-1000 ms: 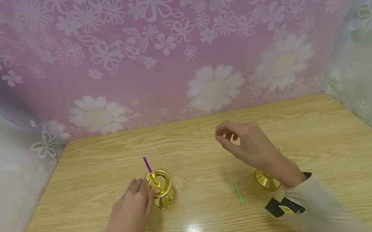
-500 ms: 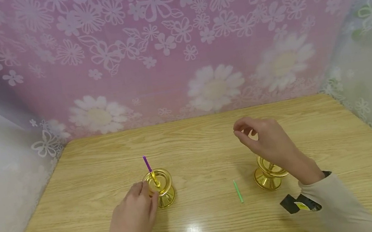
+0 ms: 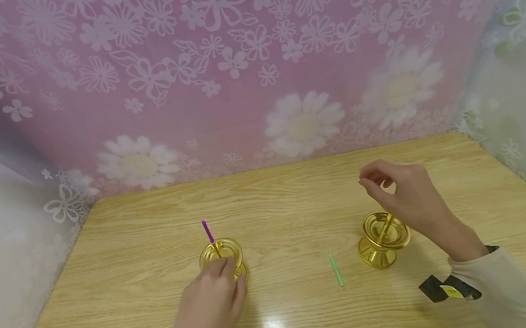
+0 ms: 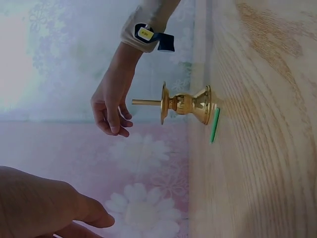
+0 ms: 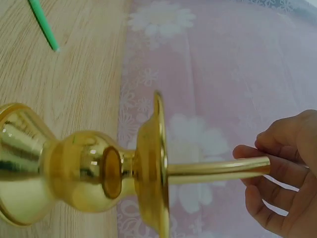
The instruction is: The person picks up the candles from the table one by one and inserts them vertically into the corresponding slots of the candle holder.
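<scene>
A purple candle (image 3: 208, 231) stands slightly tilted in the tube of the left gold candle holder (image 3: 237, 250). My left hand (image 3: 207, 302), fingers loosely bent, hovers at the front of that holder and hides part of it; nothing shows in its grasp. Behind and over the right gold candle holder (image 3: 377, 253), my right hand (image 3: 413, 195) hangs with loosely curled fingers and holds nothing visible. The right wrist view shows the holder's bare tube (image 5: 218, 170) overlapping the hand (image 5: 297, 168); contact is unclear. Between the two holders lies a green candle (image 3: 336, 270).
The wooden table (image 3: 268, 197) meets a pink flowered backdrop (image 3: 214, 109) at its rear edge. Pale flowered sheets rise at the left and right sides. A black strap with a yellow label (image 3: 451, 290) is on the right sleeve.
My right hand has moved right, uncovering the right candle holder. My left hand has shifted right, now covering the front of the left holder. Both candles stay where they were.
</scene>
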`<state>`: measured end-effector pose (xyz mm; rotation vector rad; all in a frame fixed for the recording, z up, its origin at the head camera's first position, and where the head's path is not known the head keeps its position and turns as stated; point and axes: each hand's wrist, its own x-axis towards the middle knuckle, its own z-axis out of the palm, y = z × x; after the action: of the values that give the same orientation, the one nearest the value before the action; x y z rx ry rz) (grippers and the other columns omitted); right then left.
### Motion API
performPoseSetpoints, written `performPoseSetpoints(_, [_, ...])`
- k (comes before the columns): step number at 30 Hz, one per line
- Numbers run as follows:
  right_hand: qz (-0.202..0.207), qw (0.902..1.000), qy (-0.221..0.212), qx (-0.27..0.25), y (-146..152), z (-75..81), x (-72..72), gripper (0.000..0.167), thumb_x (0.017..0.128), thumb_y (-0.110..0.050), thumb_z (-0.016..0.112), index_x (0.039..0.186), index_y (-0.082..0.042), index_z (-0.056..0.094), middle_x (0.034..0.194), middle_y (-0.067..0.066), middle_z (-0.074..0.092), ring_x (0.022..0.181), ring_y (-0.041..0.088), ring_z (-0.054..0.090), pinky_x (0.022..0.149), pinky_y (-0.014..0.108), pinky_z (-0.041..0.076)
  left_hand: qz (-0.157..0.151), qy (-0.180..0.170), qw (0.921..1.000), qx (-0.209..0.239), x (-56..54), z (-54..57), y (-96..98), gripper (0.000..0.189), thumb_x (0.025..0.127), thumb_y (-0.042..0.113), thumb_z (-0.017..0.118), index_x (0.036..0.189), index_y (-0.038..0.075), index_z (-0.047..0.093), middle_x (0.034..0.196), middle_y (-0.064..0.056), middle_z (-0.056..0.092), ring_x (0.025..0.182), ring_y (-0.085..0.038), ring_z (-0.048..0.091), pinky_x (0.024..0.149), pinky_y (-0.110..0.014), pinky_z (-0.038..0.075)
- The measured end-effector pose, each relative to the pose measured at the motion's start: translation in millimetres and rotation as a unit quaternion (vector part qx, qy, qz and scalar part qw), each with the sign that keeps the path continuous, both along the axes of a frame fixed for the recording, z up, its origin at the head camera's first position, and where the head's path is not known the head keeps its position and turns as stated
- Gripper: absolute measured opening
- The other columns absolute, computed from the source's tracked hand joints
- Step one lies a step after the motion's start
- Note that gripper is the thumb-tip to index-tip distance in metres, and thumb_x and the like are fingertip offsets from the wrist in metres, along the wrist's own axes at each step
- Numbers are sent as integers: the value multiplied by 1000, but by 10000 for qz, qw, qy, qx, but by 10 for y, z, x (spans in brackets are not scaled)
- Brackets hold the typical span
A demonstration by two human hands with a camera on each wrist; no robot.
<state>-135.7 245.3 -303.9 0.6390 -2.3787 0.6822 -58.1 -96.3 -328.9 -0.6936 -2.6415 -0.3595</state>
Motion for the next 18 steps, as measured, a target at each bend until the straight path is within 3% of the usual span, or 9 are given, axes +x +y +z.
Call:
performPoseSetpoints(4, [-74,9999,27,-82,74,-25,18,13,83,4,71,92,-6,69,77,0,71,65,14,64,62,14,46,-114,-22,9999,7,-25,-35,50,21,85,11,71,96,-6,69,89,-14,67,81,-26,67,57,-32,57])
performPoseSetpoints(8, [-194,9998,-41,26,136,-61,7,12,84,2,70,92,-7,68,77,1,71,65,15,64,60,22,50,-200,-55,9998,40,-35,-47,99,24,85,10,71,99,-10,69,93,-17,68,84,-29,67,61,-33,58])
performPoseSetpoints(15, [-527,9984,-219,-27,237,-144,20,9,86,0,70,92,-7,69,77,0,70,64,15,64,60,17,48,-388,203,9990,103,-56,-72,186,26,84,9,72,101,-10,69,96,-17,68,89,-28,67,67,-33,58])
performPoseSetpoints(18, [-604,9975,-354,-42,265,-173,26,7,87,-2,69,92,-7,69,77,0,70,64,15,63,60,23,50,-468,249,9986,49,-71,-83,223,27,83,10,72,102,-9,69,98,-16,68,93,-29,66,75,-33,58])
